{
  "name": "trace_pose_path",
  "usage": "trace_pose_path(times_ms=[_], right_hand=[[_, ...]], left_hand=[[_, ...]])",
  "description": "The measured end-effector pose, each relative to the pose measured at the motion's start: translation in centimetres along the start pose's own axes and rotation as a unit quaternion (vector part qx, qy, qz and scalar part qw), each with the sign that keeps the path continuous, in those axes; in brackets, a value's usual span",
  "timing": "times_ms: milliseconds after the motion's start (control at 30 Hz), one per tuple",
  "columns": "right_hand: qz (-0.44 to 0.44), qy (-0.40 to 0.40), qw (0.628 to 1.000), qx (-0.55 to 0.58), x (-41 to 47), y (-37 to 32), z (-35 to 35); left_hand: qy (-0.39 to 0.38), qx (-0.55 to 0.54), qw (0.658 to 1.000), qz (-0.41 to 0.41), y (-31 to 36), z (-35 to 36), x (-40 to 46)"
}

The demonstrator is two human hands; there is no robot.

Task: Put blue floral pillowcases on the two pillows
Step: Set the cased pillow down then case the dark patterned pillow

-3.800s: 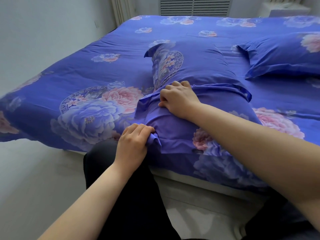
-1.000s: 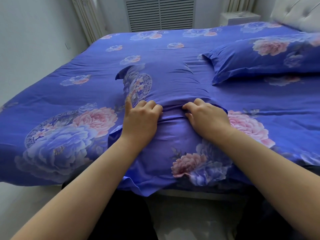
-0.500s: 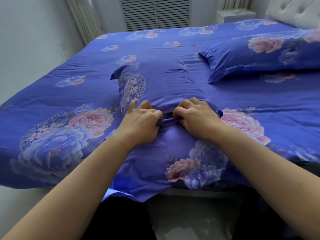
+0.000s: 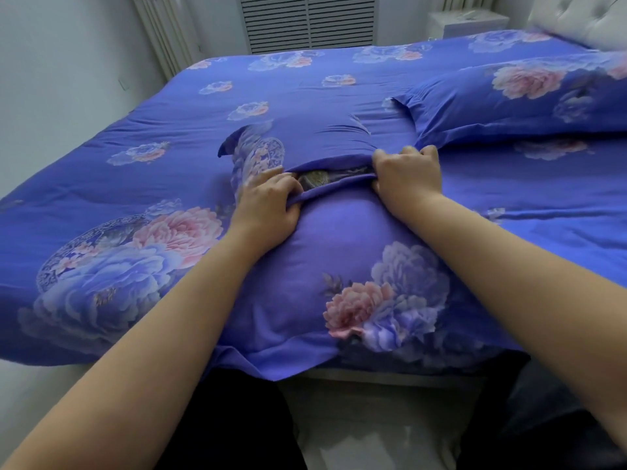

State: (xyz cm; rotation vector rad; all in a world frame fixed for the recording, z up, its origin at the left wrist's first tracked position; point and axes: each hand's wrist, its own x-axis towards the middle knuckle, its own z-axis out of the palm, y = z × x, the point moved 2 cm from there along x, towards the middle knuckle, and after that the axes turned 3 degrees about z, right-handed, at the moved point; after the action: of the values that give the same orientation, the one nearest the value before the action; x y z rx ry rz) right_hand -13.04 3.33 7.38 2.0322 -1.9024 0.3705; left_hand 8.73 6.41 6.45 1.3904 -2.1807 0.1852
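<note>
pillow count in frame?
2. One pillow lies at the bed's near edge, both hands gripping its pillowcase opening: left hand, right hand. A second pillow, already covered, lies at far right near the headboard. No others visible.

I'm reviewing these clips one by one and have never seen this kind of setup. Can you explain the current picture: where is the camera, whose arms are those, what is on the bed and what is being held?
There is no machine here. The one picture comes from a wide-angle camera worn on a person's head, looking forward and down, so the two bare arms are the wearer's own. A bed covered by a blue floral quilt fills the view. On its near edge lies a pillow in a blue floral pillowcase. The left hand and the right hand each grip the edge of the case's opening, and inside it a darker patterned fabric shows, probably the pillow. A second pillow, already covered, lies at the far right, near a padded headboard.
</note>
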Motion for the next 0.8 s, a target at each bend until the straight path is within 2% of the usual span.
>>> trace_pose_path(times_ms=[67,100,167,233,300,400,467,534,567,667,734,801], right_hand=[[-0.024,0.071,0.996,0.052,0.1,-0.7,0.8],[-0.044,0.105,0.991,0.076,-0.1,-1.1,1.1],[-0.075,0.135,0.982,0.113,-0.5,-1.5,1.2],[-0.087,0.115,0.985,0.094,-0.6,-1.5,1.2],[-0.071,0.066,0.995,0.022,-0.6,-1.2,0.7],[-0.008,-0.043,0.997,-0.061,-0.7,-0.3,0.3],[0.02,-0.079,0.994,-0.074,-0.8,0.3,0.6],[0.021,-0.05,0.997,-0.06,-0.9,1.0,1.6],[0.012,-0.01,0.999,-0.048,-1.1,1.1,2.2],[0.003,0.114,0.993,0.034,-1.8,1.5,3.0],[0.002,0.121,0.989,0.083,-2.1,1.6,3.5],[0.021,0.063,0.994,0.088,-2.3,1.7,3.5]], left_hand=[[-0.066,-0.092,0.993,-0.016,0.0,-0.3,0.6],[-0.084,-0.073,0.994,-0.014,-0.1,-0.6,0.7],[-0.061,0.023,0.998,0.007,-0.6,-1.3,1.1],[-0.019,0.1,0.995,0.014,-0.9,-1.8,1.7],[0.0,0.141,0.99,-0.007,-1.2,-1.5,2.7],[-0.012,0.199,0.979,-0.037,-1.0,-0.7,3.5],[-0.014,0.238,0.971,-0.026,0.1,-0.1,3.3],[-0.003,0.212,0.977,0.009,1.2,0.6,2.7],[-0.001,0.17,0.985,0.02,1.4,0.9,2.4],[-0.012,0.04,0.999,-0.024,0.8,1.0,1.2],[0.003,0.06,0.997,-0.055,-0.6,0.7,0.6],[-0.01,0.103,0.993,-0.059,-1.7,0.4,0.1]])
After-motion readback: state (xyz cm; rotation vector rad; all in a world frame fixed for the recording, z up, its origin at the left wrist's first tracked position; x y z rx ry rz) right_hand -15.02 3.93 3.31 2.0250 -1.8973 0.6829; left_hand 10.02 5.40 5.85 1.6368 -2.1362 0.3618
